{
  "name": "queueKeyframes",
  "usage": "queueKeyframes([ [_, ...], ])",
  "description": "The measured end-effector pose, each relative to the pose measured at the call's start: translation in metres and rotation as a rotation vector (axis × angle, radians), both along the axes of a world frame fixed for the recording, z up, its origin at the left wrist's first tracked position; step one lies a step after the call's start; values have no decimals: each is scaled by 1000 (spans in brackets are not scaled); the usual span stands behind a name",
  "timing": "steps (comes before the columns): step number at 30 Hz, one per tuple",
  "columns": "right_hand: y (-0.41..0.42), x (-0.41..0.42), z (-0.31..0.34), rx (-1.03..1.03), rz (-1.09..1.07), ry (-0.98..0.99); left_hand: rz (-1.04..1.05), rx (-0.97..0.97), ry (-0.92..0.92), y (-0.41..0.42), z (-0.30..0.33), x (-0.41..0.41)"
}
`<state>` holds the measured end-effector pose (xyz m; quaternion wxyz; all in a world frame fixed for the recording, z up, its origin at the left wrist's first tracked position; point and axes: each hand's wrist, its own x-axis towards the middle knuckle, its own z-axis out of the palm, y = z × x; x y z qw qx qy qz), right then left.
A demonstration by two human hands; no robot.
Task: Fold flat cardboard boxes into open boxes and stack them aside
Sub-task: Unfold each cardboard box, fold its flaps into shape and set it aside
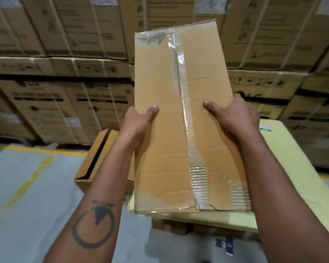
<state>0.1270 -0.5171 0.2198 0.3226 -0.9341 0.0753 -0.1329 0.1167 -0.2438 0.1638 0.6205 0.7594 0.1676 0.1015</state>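
Two hands hold one box (165,114) up in the centre of the frame, its taped face toward the camera. Much is hidden: only the thumbs show on that face, the other fingers being wrapped behind the side edges, and the box's far side cannot be seen. Print on the stacked cartons (65,54) across the top and sides of the frame is too blurred to read. The elbows are cut off at the bottom edge.

The box's long axis runs from the lower centre up to the upper centre, leaning slightly right at the top. A strip of clear tape (184,114) follows that axis along the middle seam, with torn patches at both ends. The box's near end lies just above a yellow-covered worktop (292,168) at lower right; whether they touch cannot be told.

The left hand (139,122) grips the left edge near mid-length, thumb laid flat on the face. The right hand (230,114) grips the right edge at about the same height, thumb pointing inward. Both forearms reach up from the bottom corners; the left bears a dark tattoo (95,223). Another open box (95,160) sits on the grey floor (27,186) at centre left, behind the left forearm.
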Motion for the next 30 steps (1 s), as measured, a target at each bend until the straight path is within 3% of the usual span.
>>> queueKeyframes([
  [7,-139,42,-27,-52,-83,62,-201,34,91,-135,-23,75],
  [14,-247,105,-80,-79,-31,204,-217,136,250,-241,-73,152],
  [20,-276,163,-138,-38,58,310,-176,323,356,-260,-100,196],
  [30,-286,224,-165,-82,95,378,-125,665,475,-281,-105,246],
])
